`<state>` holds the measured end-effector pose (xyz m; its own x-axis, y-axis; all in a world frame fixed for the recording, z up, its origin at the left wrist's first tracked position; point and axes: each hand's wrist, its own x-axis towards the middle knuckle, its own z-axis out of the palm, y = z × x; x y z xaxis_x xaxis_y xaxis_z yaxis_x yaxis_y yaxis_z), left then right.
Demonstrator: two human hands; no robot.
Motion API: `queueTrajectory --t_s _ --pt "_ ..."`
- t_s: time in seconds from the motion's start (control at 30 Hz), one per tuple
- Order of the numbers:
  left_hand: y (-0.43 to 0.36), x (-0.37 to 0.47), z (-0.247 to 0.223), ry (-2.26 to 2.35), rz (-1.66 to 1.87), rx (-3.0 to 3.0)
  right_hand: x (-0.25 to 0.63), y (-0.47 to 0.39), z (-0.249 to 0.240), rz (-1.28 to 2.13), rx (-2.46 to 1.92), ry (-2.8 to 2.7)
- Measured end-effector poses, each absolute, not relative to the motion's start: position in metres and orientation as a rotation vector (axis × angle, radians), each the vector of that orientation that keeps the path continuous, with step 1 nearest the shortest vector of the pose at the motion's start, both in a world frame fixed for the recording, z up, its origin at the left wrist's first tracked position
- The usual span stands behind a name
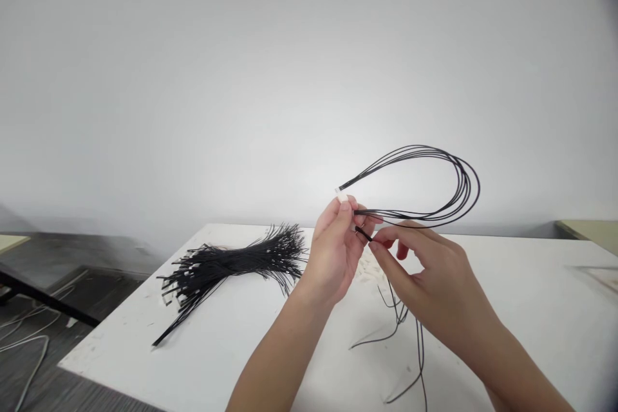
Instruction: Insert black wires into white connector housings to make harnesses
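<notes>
My left hand (333, 248) is closed on a white connector (342, 196) near the middle of the view. Thin black wires (461, 183) run from it and loop out to the right, back toward the fingers. Just below, my right hand (420, 257) pinches a short black wire piece (364, 234) whose other end reaches my left fingers. Several loose wires (419, 347) hang under my right hand over the table. Part of the connector is hidden by my left fingers.
On the white table (217, 360) a large bundle of black wires (241, 257) lies to the left. Small white pieces (369, 268) lie behind my hands. A grey wall stands behind; cables (36, 360) lie on the floor at left.
</notes>
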<state>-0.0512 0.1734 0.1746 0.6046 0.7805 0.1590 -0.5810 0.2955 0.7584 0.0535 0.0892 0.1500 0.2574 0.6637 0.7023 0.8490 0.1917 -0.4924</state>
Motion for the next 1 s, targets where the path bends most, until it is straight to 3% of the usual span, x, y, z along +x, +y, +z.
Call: queueTrajectory --t_s 0.53,0.6,0.8,0.9,1.0 --pt "0.166 -0.046 0.169 0.279 0.987 0.935 0.045 0.093 0.147 -0.557 -1.638 -1.407" --pt "0.166 -0.047 0.170 0.286 0.985 0.934 0.046 0.093 0.149 -0.371 -1.629 -1.386" --pt "0.170 -0.050 0.174 0.317 0.983 0.937 0.073 0.075 0.161 0.706 -1.246 -1.245" --pt "0.172 -0.052 0.177 0.330 0.975 0.931 0.098 0.064 0.166 0.877 -0.975 -1.103" --pt "0.173 -0.053 0.179 0.342 0.935 0.931 0.113 0.059 0.169 0.762 -0.855 -1.073"
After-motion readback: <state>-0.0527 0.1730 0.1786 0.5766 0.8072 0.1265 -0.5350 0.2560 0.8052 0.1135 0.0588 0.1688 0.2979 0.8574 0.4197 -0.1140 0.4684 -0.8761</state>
